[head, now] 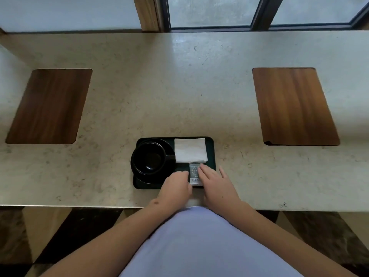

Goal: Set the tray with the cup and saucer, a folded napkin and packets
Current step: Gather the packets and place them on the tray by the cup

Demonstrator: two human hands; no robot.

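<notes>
A dark rectangular tray [211,150] lies near the counter's front edge. On its left half stands a black cup [148,158] on a black saucer [169,146], handle pointing right. A white folded napkin [190,149] fills the tray's far right part. Just in front of the napkin lies a silvery packet [194,172], long side pointing away from me. My left hand [175,185] touches the packet's left edge with its fingertips. My right hand [216,183] rests with straight fingers along the packet's right edge, and covers the tray's near right corner.
The tray sits on a pale stone counter [179,86] below a window. Two dark wooden insets are set into the counter, one at the left [50,105] and one at the right [293,105]. The counter's front edge runs right under my wrists.
</notes>
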